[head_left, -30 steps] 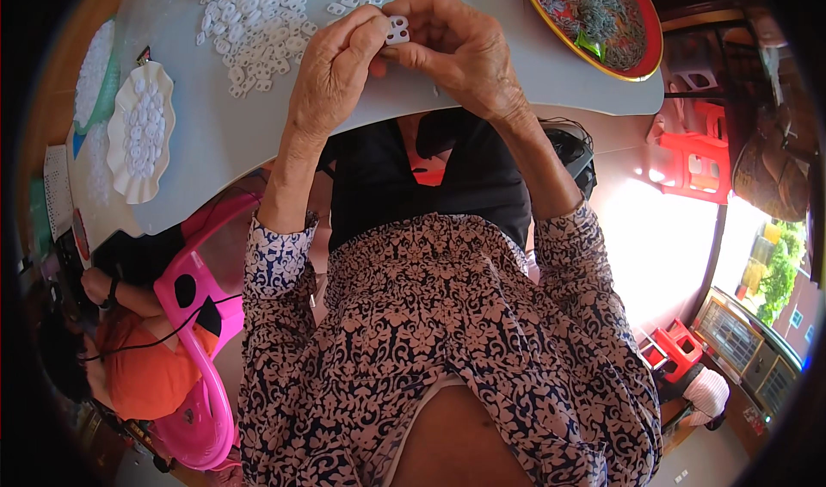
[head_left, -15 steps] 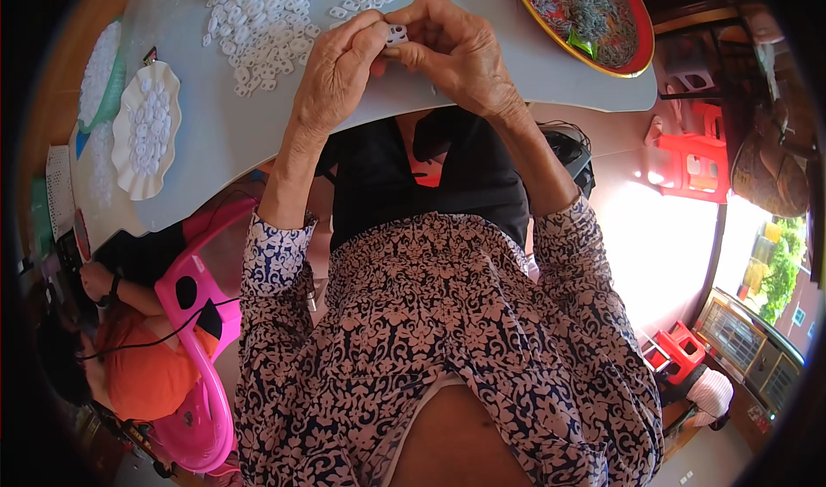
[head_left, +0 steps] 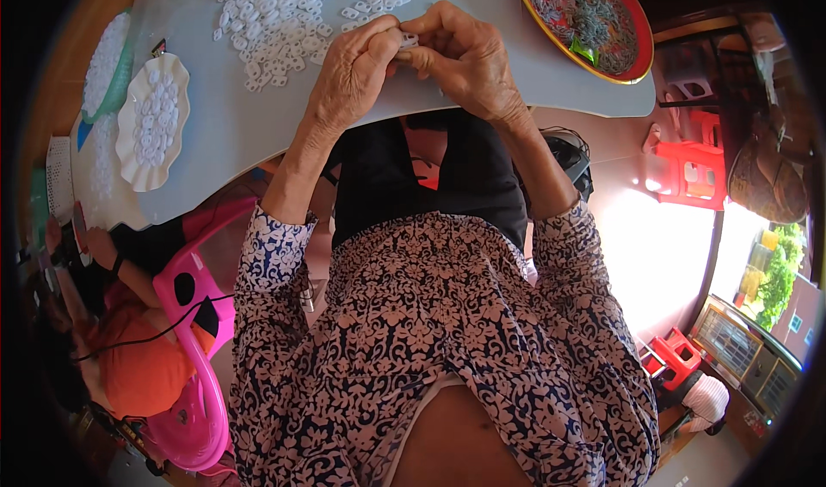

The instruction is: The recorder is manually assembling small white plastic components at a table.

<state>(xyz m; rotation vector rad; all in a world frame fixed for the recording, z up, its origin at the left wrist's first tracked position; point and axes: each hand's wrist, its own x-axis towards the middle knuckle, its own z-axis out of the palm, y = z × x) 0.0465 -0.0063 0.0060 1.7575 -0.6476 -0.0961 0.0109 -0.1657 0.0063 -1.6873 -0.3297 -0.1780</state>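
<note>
Left hand point(head_left: 354, 67) and right hand point(head_left: 460, 57) pinch a small white piece point(head_left: 408, 40) between fingertips above the surface point(head_left: 224, 134); fingers hide most of it. The pile point(head_left: 288, 9) is cut off at top.

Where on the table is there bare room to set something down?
Bare grey table lies between the white scalloped dish and the left hand, and between the right hand and the red tray. The pile of white pieces crowds the far middle.
</note>
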